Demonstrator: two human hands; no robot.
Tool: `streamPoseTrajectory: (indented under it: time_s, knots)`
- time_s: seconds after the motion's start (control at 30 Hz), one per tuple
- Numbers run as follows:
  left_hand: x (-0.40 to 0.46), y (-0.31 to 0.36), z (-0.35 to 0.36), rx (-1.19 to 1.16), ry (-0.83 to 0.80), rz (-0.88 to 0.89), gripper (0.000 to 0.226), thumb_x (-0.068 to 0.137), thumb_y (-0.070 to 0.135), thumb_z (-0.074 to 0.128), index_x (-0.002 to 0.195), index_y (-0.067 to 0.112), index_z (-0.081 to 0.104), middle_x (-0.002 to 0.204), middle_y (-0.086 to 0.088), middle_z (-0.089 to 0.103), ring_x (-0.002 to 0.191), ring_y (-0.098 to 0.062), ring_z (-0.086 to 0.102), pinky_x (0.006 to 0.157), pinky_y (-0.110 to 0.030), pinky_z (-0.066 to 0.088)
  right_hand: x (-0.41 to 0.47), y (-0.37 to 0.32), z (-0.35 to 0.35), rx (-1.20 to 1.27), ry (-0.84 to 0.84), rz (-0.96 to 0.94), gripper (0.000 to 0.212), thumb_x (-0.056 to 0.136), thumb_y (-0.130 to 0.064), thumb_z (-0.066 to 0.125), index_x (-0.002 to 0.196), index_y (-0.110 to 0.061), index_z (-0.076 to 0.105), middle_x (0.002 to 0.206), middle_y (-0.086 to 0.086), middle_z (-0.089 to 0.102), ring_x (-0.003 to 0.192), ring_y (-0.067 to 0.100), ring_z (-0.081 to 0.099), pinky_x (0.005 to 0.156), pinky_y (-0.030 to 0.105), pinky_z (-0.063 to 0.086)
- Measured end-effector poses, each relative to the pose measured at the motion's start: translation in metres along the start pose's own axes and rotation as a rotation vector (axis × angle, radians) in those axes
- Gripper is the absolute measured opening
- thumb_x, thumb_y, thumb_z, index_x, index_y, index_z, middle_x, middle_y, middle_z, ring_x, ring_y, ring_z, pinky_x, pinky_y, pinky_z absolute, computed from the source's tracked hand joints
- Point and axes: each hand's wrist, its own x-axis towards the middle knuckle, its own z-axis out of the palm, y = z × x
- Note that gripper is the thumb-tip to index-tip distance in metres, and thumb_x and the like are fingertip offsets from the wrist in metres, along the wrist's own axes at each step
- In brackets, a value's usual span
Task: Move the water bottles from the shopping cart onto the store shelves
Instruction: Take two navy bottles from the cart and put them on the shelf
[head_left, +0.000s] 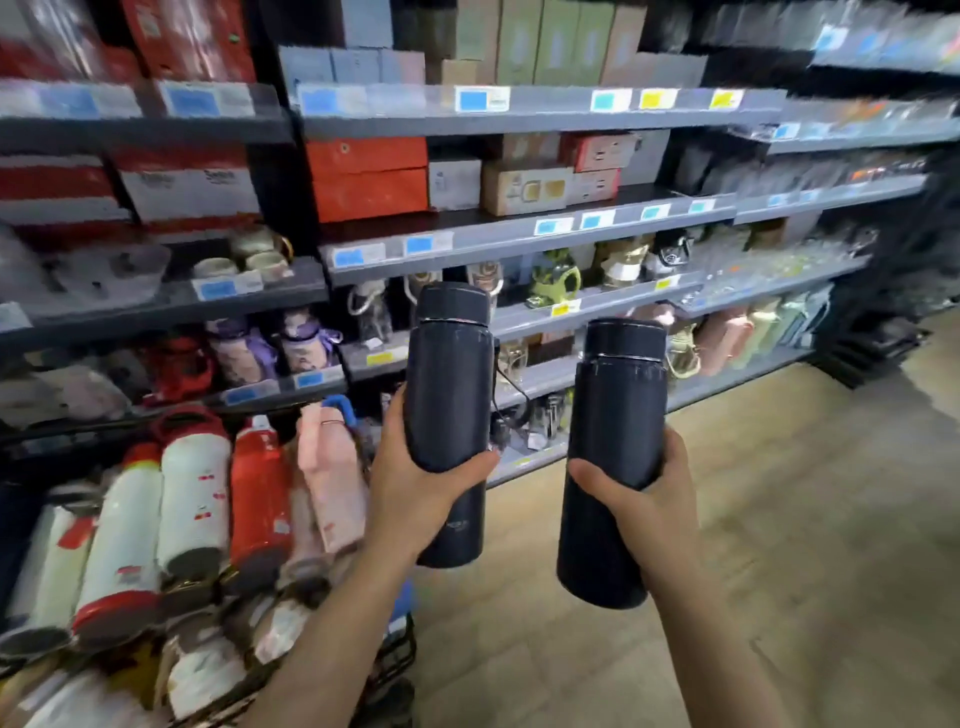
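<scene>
At frame centre, the left hand (415, 493) and right hand (639, 499) are each gripping a tall dark navy cylindrical metal bottle (449, 384) (615, 457) upright, apparently for shelving on grey store shelves (519, 228); the bottle-filled shopping cart (400, 654) is sitting lower left.

I am looking at a shop aisle, a housewares section by the look of it. Beyond my hands (410, 483) run grey store shelves (519, 234) in several tiers, their front edges lined with blue and yellow price tags (480, 100). Boxed goods (369, 182) fill the tiers above my hands, mugs and strapped bottles the tiers level with them. To the left of my hands a shopping cart (400, 654) holds piled flasks (195, 493); under them lies pale wood-look floor (779, 519)
</scene>
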Motion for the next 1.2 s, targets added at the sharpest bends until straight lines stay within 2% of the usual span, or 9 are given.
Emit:
streamPoseTrajectory:
  time_s: [0.13,0.27,0.57,0.7,0.8,0.9,0.97,1.1,1.2]
  knots:
    - [0.017,0.022,0.069,0.031,-0.050,0.091,0.101,0.061,0.025,0.090,0.142,0.038,0.032,0.125,0.020,0.050,0.105,-0.005,0.054,0.083,-0.029,0.042,0.046,0.002,-0.058,-0.056,0.113,-0.058,0.068,0.064,-0.021,0.088,0.117,-0.027,0.046,0.100,-0.017,0.056,0.085,-0.004,0.058,0.063,0.014,0.044]
    - [0.060,0.038,0.122,0.026,-0.048,0.173,0.095,0.060,0.025,0.090,0.126,0.056,0.028,0.113,0.038,0.043,0.094,0.019,0.048,0.074,-0.017,0.040,0.108,0.000,-0.087,-0.065,0.161,-0.096,0.068,0.062,-0.022,0.089,0.115,-0.029,0.048,0.100,-0.014,0.059,0.088,0.008,0.060,0.067,0.026,0.046]
    - [0.230,0.059,0.264,-0.150,-0.008,0.294,0.090,0.063,0.022,0.088,0.133,0.041,0.036,0.118,0.031,0.049,0.099,0.015,0.051,0.075,-0.015,0.041,0.322,-0.028,-0.128,-0.039,0.211,-0.228,0.065,0.058,-0.030,0.090,0.109,-0.029,0.049,0.100,-0.006,0.062,0.086,0.012,0.063,0.062,0.025,0.046]
    - [0.323,0.094,0.318,-0.179,0.006,0.338,0.082,0.055,0.039,0.085,0.119,0.056,0.036,0.114,0.036,0.049,0.098,0.016,0.052,0.070,-0.008,0.041,0.439,-0.063,-0.132,0.007,0.215,-0.299,0.070,0.055,-0.039,0.086,0.113,-0.026,0.048,0.099,-0.007,0.062,0.088,0.014,0.063,0.066,0.030,0.047]
    - [0.381,0.131,0.351,-0.161,0.012,0.431,0.083,0.051,0.050,0.084,0.120,0.052,0.040,0.114,0.037,0.050,0.098,0.019,0.052,0.069,-0.007,0.041,0.509,-0.092,-0.137,0.071,0.240,-0.370,0.067,0.051,-0.042,0.081,0.109,-0.028,0.050,0.097,-0.009,0.064,0.083,0.009,0.064,0.069,0.031,0.050]
    - [0.429,0.159,0.378,-0.146,0.040,0.529,0.097,0.050,0.058,0.084,0.135,0.043,0.038,0.126,0.027,0.054,0.110,0.005,0.055,0.081,-0.020,0.049,0.569,-0.115,-0.142,0.162,0.193,-0.439,0.073,0.050,-0.040,0.082,0.114,-0.025,0.049,0.098,-0.009,0.063,0.074,-0.002,0.062,0.060,0.017,0.049]
    - [0.458,0.178,0.392,-0.108,0.079,0.598,0.103,0.047,0.060,0.079,0.139,0.044,0.034,0.130,0.029,0.051,0.115,0.005,0.052,0.089,-0.027,0.049,0.612,-0.129,-0.143,0.229,0.156,-0.490,0.082,0.046,-0.045,0.084,0.117,-0.026,0.048,0.102,-0.007,0.063,0.082,0.005,0.065,0.066,0.026,0.052]
    - [0.506,0.225,0.412,-0.057,0.205,0.774,0.095,0.045,0.058,0.078,0.130,0.049,0.039,0.118,0.046,0.049,0.108,0.020,0.048,0.079,-0.003,0.042,0.696,-0.172,-0.137,0.414,0.050,-0.578,0.084,0.044,-0.044,0.083,0.118,-0.023,0.049,0.106,-0.003,0.066,0.089,0.014,0.067,0.072,0.034,0.054]
    - [0.535,0.260,0.430,-0.032,0.304,0.851,0.089,0.045,0.053,0.080,0.126,0.048,0.044,0.111,0.046,0.052,0.103,0.018,0.053,0.073,0.001,0.040,0.753,-0.215,-0.135,0.616,-0.073,-0.645,0.072,0.051,-0.032,0.083,0.114,-0.014,0.051,0.103,0.002,0.068,0.080,0.013,0.067,0.065,0.030,0.053]
